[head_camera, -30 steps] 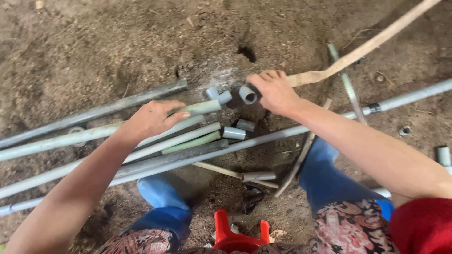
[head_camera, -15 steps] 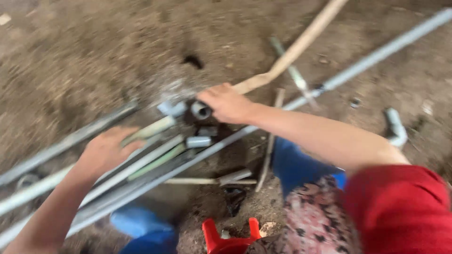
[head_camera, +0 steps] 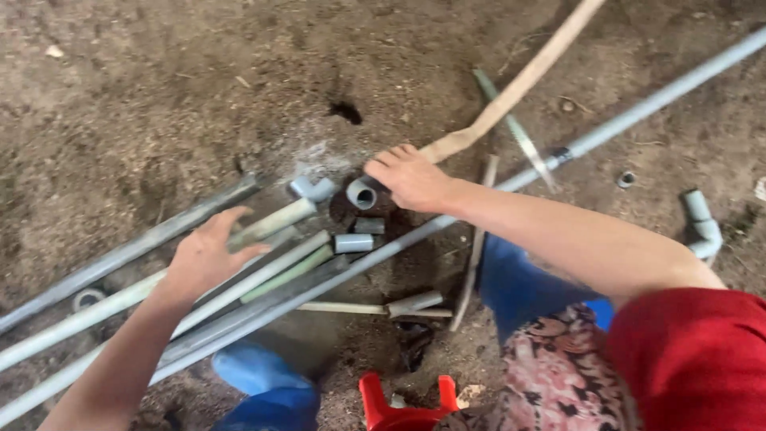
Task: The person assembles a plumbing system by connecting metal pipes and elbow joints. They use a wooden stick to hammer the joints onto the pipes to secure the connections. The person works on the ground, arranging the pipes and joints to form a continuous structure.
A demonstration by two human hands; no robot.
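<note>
Bare dirt floor (head_camera: 159, 80) lies under our hands: left hand (head_camera: 209, 255) spread open on loose pipes (head_camera: 271, 267), right hand (head_camera: 411, 177) gripping a grey coupling (head_camera: 361, 194); nothing joined yet.

Right arm: short red fabric sleeve (head_camera: 694, 359) ends well above the elbow; forearm and right hand (head_camera: 411, 177) bare, without glove or jewellery. Left hand (head_camera: 203, 255) and forearm likewise bare. Below the arms: floral-patterned garment (head_camera: 558, 375) and blue rubber boots (head_camera: 263, 387).
</note>
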